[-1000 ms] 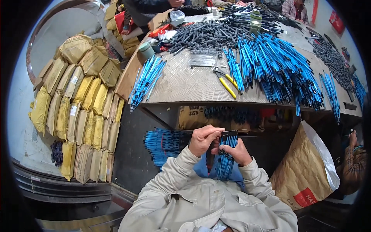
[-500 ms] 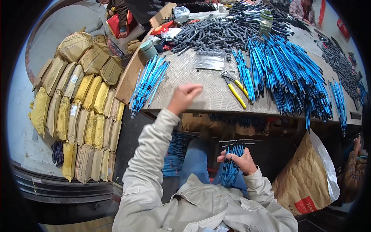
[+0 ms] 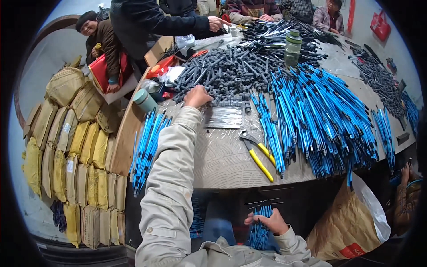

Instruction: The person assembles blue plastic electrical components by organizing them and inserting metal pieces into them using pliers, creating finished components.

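My left hand (image 3: 198, 96) reaches over the table to the near left edge of a pile of dark grey plastic fittings (image 3: 242, 66). Its fingers are curled among the pieces, and what they pinch is hidden. Low in front of my lap, my right hand (image 3: 272, 221) is closed around a bundle of thin blue rods (image 3: 259, 233), with a few dark and pale thin sticks lying crosswise above its top. Just right of my left hand lies a flat tray of thin silvery pins (image 3: 226, 117). Yellow-handled pliers (image 3: 260, 155) rest nearer the table's front edge.
A large heap of blue rods (image 3: 322, 120) fills the table's right side; a smaller bunch (image 3: 149, 149) lies left. A green bottle (image 3: 292, 48) and a teal-lidded cup (image 3: 144, 100) stand on the table. Wrapped packages (image 3: 89, 147) are stacked left. A brown paper sack (image 3: 342, 222) hangs right. Several people surround the table.
My left hand has moved forward from above the bare tabletop to the grey fittings. The view has tilted up, showing more of the people. My right hand still holds the rods.
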### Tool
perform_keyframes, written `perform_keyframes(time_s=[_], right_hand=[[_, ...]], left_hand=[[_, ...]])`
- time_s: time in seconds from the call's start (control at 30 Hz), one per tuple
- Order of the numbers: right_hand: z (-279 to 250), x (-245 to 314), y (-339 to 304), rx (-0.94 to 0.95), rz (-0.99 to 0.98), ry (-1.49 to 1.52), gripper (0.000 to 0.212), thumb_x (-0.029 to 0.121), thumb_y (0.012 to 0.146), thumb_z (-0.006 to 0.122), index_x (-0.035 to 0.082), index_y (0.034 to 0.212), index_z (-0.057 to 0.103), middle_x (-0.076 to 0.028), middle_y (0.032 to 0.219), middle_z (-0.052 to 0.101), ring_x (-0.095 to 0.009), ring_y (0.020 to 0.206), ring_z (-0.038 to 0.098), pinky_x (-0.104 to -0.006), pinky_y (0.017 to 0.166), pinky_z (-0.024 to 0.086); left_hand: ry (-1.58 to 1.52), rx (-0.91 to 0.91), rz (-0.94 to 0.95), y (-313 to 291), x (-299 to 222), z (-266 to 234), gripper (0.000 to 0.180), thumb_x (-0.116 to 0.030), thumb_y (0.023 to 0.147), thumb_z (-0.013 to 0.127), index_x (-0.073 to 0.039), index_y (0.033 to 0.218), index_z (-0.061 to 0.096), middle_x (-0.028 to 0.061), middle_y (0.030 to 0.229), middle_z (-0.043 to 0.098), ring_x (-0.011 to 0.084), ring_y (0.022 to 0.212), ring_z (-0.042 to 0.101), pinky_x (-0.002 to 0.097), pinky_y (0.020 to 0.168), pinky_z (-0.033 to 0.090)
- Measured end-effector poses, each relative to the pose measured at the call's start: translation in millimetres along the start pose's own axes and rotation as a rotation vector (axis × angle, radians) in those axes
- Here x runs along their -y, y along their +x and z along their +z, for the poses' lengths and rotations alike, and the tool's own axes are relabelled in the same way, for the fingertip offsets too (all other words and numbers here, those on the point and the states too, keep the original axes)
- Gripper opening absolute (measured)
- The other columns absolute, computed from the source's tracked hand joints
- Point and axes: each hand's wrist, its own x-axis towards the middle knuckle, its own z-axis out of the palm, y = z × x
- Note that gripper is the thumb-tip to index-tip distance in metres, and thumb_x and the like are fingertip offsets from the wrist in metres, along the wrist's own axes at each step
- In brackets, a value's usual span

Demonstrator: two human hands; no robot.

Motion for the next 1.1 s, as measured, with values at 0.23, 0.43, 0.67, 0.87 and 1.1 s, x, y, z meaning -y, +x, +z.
perform_keyframes(time_s=[0.23, 0.43, 0.67, 0.87, 1.1], right_hand=[[-3.5, -0.4, 2.6, 0.012, 0.016, 0.053, 0.026, 0.003, 0.081, 0.059, -0.015, 0.1, 0.057, -0.022, 0.089, 0.066, -0.03, 0.087, 0.066, -0.038, 0.08, 0.053], [5.6, 1.6, -11.8, 0.072, -0.017, 0.06, 0.026, 0.003, 0.081, 0.059, -0.015, 0.1, 0.057, -0.023, 0.089, 0.065, -0.031, 0.087, 0.066, -0.0398, 0.08, 0.053], [19.0, -3.8, -39.9, 0.133, -0.109, 0.012, 0.026, 0.005, 0.082, 0.059, -0.014, 0.1, 0.057, -0.021, 0.088, 0.066, -0.029, 0.087, 0.066, -0.0377, 0.08, 0.053], [31.0, -5.6, -64.5, 0.152, -0.172, -0.003, 0.024, 0.004, 0.082, 0.059, -0.013, 0.099, 0.057, -0.021, 0.088, 0.066, -0.029, 0.086, 0.066, -0.0373, 0.079, 0.053], [42.9, -7.1, -72.8, 0.138, -0.24, -0.055, 0.022, 0.006, 0.082, 0.058, -0.011, 0.095, 0.06, -0.02, 0.086, 0.067, -0.027, 0.083, 0.067, -0.0357, 0.077, 0.054]], left_hand=[[-0.104, -0.15, 0.166, 2.8, 16.3, 0.6, 0.032, -0.026, 0.073, 0.067, -0.01, 0.101, 0.063, 0.0146, 0.094, 0.065, 0.0337, 0.095, 0.059, 0.0427, 0.082, 0.046], [-0.287, -0.293, 0.297, -27.6, 18.6, -43.6, 0.026, -0.018, 0.082, 0.061, -0.007, 0.105, 0.061, 0.0103, 0.084, 0.063, 0.0225, 0.079, 0.062, 0.0352, 0.069, 0.05], [-0.999, 0.161, 0.337, -164.5, -7.3, -87.3, 0.014, -0.014, 0.09, 0.056, -0.001, 0.095, 0.057, 0.0034, 0.076, 0.059, 0.0104, 0.07, 0.062, 0.0249, 0.061, 0.053], [-1.134, 0.329, 0.343, -277.8, 2.5, -75.7, 0.012, -0.008, 0.085, 0.062, -0.004, 0.092, 0.053, 0.0066, 0.082, 0.062, 0.0155, 0.074, 0.065, 0.024, 0.064, 0.053], [-1.668, 0.293, 0.131, -384.6, -14.1, 8.3, 0.018, -0.007, 0.083, 0.065, -0.005, 0.096, 0.053, 0.0084, 0.089, 0.063, 0.0174, 0.077, 0.065, 0.025, 0.064, 0.054]])
